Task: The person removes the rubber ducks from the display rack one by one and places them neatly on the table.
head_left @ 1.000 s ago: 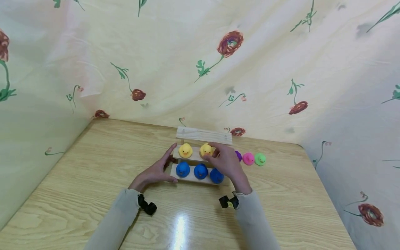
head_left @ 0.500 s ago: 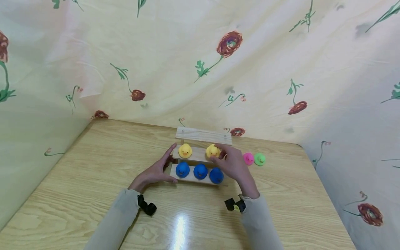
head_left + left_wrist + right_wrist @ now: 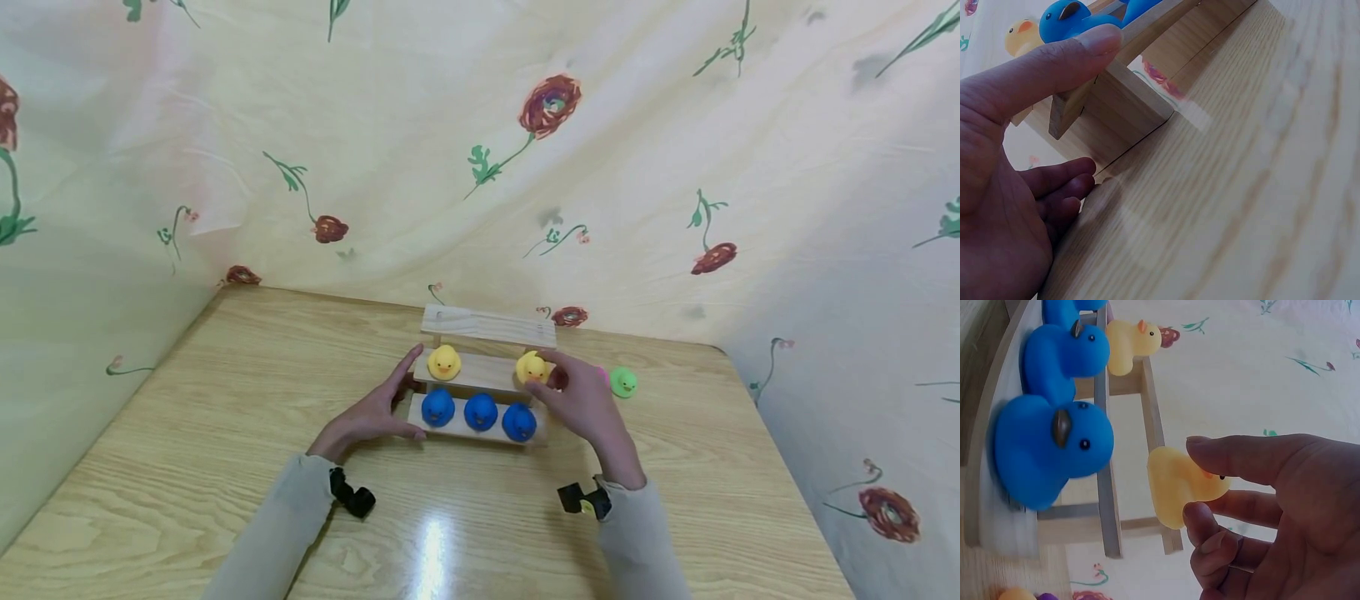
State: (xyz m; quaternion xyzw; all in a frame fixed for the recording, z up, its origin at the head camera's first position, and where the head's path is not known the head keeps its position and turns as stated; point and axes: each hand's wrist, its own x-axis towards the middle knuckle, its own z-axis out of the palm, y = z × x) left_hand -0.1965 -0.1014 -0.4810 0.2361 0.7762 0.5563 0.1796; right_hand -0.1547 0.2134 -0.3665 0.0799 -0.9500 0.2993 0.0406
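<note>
My right hand (image 3: 581, 396) pinches a yellow toy duck (image 3: 531, 367) between thumb and fingers, at the right end of the upper step of a wooden rack (image 3: 480, 367). In the right wrist view, this duck (image 3: 1169, 487) sits between the thumb and bent fingers. Another yellow duck (image 3: 444, 362) stands at the left of that step. Along the lower step are three blue ducks (image 3: 481, 412). My left hand (image 3: 375, 412) spans the rack's left end, fingers extended. In the left wrist view its thumb (image 3: 1054, 69) overlaps the front edge, the other fingers relaxed beside the side panel.
Right of the rack, a green duck (image 3: 623, 382) stands on the wooden table (image 3: 712, 467). A pink duck (image 3: 603, 376) is mostly hidden behind my right hand. The rack's top board (image 3: 487, 324) is at the back, near a flowered cloth (image 3: 420, 167).
My right hand has moved rightward along the upper step with the yellow duck, now covering the purple duck and most of the pink one. My left hand stays put.
</note>
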